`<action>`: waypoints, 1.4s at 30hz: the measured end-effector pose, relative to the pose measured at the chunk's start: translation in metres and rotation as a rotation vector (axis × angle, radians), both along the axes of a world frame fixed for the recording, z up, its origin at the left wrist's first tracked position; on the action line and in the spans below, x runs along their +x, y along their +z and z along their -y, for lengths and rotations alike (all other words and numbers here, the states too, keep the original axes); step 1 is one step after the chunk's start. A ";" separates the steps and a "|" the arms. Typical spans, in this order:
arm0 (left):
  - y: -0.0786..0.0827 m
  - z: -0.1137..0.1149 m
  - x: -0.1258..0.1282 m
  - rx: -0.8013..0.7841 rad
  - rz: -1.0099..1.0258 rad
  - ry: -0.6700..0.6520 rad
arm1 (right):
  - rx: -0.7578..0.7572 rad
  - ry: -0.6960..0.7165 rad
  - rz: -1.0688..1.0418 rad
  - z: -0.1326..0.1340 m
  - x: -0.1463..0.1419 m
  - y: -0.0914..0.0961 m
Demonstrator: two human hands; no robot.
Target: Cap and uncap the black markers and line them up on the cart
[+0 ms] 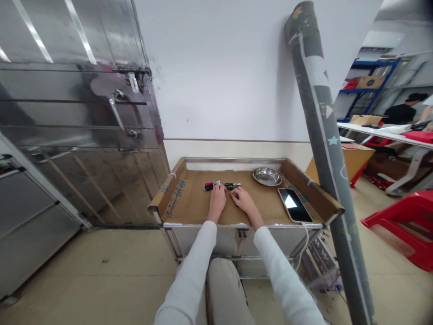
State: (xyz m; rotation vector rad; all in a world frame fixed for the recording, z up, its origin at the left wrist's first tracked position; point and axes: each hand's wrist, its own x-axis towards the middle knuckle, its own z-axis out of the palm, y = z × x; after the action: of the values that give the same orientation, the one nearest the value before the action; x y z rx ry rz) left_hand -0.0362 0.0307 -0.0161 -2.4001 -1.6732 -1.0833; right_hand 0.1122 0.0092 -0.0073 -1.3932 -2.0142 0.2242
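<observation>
Closest are the person's knees and two long white sleeves reaching out. The sleeves end at two hands resting on a brown cardboard surface [194,205] with turned-up sides, on top of a metal cart. The left hand [217,196] lies flat and spread, with nothing closed inside it. Its fingertips are right at a little bunch of red and black pens [211,185]. The right hand [245,199] lies palm down just beside the left, its fingers bent a bit toward a black pen [232,185]. It is too small to tell if those fingers pinch the pen or only touch it. The pens lie side by side in the middle of the surface, just past the fingertips. They look light, hard and smooth, and being round, they could roll away. The best place to grab one seems to be the middle, between thumb and fingers. To the right lies a phone [295,205] with a white cord. Behind it sits a shiny metal bowl [267,176]. Farther back is a white wall with a tall gray rolled-up mat [320,131] leaning on it, and a big metal door [77,113] to the left.
</observation>
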 end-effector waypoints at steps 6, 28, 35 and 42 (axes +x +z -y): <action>-0.003 -0.001 0.000 0.011 0.001 -0.019 | 0.092 0.044 -0.124 -0.003 0.003 -0.003; -0.002 -0.001 -0.001 -0.026 -0.005 -0.026 | 0.105 0.058 -0.143 -0.011 0.008 -0.016; 0.000 -0.001 -0.001 -0.054 0.019 -0.034 | 0.136 0.062 -0.092 -0.013 0.006 -0.020; 0.008 0.004 0.001 -0.068 0.043 -0.138 | 0.149 0.005 -0.117 -0.017 0.009 -0.023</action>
State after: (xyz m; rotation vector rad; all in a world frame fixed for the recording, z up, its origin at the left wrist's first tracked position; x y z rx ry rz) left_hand -0.0356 0.0268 -0.0078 -2.5872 -1.6029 -1.1207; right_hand 0.1216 0.0257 -0.0302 -1.2537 -1.8988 0.1509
